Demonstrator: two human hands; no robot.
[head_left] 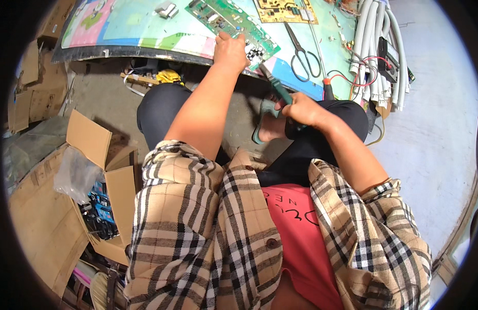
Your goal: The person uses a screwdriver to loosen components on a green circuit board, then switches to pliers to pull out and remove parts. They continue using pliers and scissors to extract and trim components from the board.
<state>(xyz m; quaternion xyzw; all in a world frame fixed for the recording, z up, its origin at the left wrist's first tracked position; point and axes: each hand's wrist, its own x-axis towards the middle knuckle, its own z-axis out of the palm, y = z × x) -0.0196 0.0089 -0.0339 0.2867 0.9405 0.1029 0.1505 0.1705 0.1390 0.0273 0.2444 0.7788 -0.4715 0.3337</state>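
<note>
Left hand [231, 51] covers the circuit board [241, 26]'s near edge, grip hidden; right hand [303, 110] clutches a green tool [280, 89]; parts [255, 53] crowd the board, progress unclear.

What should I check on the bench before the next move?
1. Left hand on the green board: ok, at its near side.
2. Right hand around the tool: ok, gripping its green handle.
3. Tool tip touching the green board: cannot tell; it is at the near right corner, but contact is unclear.
4. Tool's jaws open or shut: cannot tell, too small to see.
5. Scissors off the green board: ok, lying to its right.
6. Green board fully on the table: cannot tell; its near corner lies by the table's edge.
</note>
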